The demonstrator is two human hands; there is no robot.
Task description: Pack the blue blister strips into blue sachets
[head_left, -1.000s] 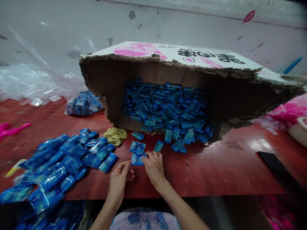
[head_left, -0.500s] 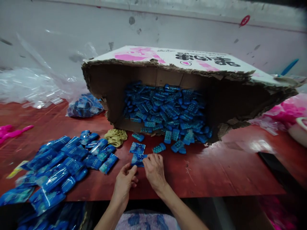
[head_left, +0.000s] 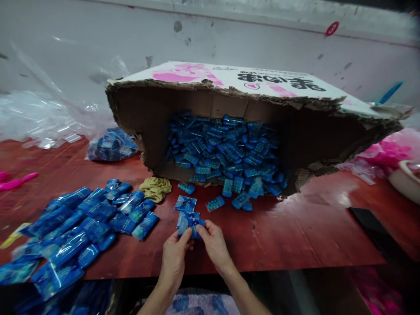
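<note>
Both my hands hold a small flat blue printed card (head_left: 192,226) just above the table's front part. My left hand (head_left: 175,253) pinches its left end between thumb and fingers. At the other end, the thumb and fingers of my right hand (head_left: 213,243) grip it. Right behind it lie more blue printed cards (head_left: 185,203), partly covered by the held one. Small blue pieces with rows of bumps, in clear wrap (head_left: 215,203), lie beyond my hands. Left of my hands is a heap of glossy blue packets (head_left: 95,214).
A torn cardboard box (head_left: 278,85) lies on its side, open toward me, with many small blue pieces (head_left: 226,148) inside. A crumpled yellowish cloth (head_left: 155,189) sits by its left corner. A black phone-like slab (head_left: 367,227) is at right. Clear plastic bags (head_left: 42,118) lie at far left.
My right hand has drawn the blue card toward me from the cards on the table. My left hand has closed on its other end. The view has shifted slightly.
</note>
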